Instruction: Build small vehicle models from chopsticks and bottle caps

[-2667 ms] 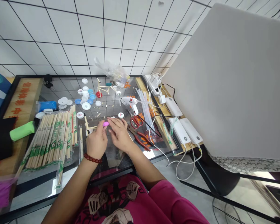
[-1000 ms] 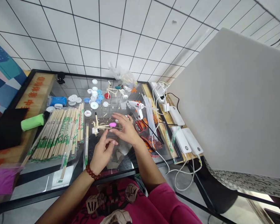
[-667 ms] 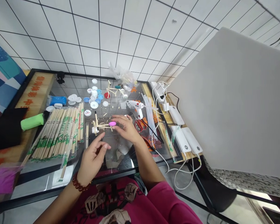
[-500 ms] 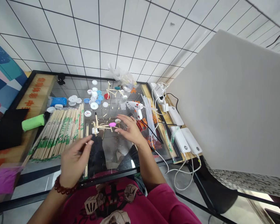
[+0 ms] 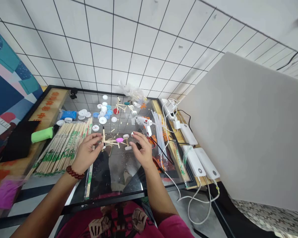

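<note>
A small model of thin wooden sticks point(image 5: 110, 142) stands on the glass tabletop, with a pink oval piece point(image 5: 119, 140) at its middle and white round caps at its ends. My left hand point(image 5: 88, 150) is at its left end, thumb and fingers apart around the upright stick and wheel; whether they touch it is too small to tell. Just right of the model, my right hand point(image 5: 142, 148) has its thumb and fingers spread, with nothing between them. A similar stick model point(image 5: 123, 105) with red and teal pieces sits farther back.
Wrapped chopsticks point(image 5: 62, 145) cover the left of the table point(image 5: 109, 198). Bottle caps point(image 5: 103, 114) lie behind the model. A glue gun point(image 5: 145, 124), clear glue sticks point(image 5: 159, 132) and corded white power banks point(image 5: 193, 162) are at the right.
My left hand has moved up and right to the model's left end. My right hand remains near the right end. The camera view has shifted, and both right-end caps now show.
</note>
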{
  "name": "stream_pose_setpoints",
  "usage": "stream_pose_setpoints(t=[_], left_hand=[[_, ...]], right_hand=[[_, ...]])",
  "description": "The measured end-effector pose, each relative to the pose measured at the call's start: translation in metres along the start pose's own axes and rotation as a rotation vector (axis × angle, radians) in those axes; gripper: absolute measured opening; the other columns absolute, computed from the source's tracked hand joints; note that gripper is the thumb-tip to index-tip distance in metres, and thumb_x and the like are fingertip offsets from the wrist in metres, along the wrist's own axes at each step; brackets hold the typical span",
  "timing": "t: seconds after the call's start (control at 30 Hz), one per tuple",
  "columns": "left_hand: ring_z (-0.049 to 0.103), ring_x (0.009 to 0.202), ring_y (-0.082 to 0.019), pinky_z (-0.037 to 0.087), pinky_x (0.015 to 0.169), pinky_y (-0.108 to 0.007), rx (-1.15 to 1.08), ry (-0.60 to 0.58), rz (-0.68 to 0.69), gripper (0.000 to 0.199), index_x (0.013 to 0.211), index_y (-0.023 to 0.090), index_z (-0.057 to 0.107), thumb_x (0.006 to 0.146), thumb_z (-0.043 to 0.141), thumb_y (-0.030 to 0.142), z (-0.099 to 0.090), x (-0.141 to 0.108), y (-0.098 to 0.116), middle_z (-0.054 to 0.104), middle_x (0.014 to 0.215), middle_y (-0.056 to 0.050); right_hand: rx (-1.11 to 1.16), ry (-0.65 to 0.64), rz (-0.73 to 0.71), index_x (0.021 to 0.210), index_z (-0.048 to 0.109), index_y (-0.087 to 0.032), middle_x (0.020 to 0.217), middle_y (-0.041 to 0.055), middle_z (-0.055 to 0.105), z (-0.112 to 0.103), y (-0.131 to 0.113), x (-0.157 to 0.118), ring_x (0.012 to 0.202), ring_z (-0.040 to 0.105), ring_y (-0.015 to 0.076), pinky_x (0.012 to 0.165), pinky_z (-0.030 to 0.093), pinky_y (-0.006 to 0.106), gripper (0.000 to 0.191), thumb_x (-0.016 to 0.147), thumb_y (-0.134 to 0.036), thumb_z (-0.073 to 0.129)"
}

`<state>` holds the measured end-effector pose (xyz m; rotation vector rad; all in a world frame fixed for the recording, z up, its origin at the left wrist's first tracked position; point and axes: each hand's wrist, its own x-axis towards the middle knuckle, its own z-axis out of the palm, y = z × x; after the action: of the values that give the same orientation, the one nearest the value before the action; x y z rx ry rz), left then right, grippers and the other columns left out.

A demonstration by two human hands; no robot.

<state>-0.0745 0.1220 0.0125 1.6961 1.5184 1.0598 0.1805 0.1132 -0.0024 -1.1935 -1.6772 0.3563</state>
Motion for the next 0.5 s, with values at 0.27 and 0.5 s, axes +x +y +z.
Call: stream_pose_setpoints(t=[0.27,0.5], left_hand=[[0.065,0.115,-0.030,0.054,0.098,-0.045,-0.174,-0.051,-0.082,0.042,0.092,0.022,0.080,0.073,0.074,0.059,-0.001,0.005,-0.002,0.074,0.116,-0.012],[0.071,0.097,-0.029,0.057,0.089,-0.044,-0.423,-0.019,-0.325,0.051,0.094,0.018,0.080,0.064,0.082,0.060,-0.012,0.010,0.015,0.078,0.100,-0.011]], right_hand=[[-0.117,-0.033,-0.012,0.116,0.071,-0.025,0.124,0.0094,0.071,-0.002,0.000,0.001,0.116,0.065,0.0248,0.103,0.048,0.045,0.026,0.091,-0.032,0.066],[0.044,0.226,-0.001,0.120,0.068,-0.024,0.126,0.0112,0.068,-0.013,-0.008,0.001,0.118,0.064,0.0240,0.103,0.051,0.045,0.026,0.095,-0.026,0.061]])
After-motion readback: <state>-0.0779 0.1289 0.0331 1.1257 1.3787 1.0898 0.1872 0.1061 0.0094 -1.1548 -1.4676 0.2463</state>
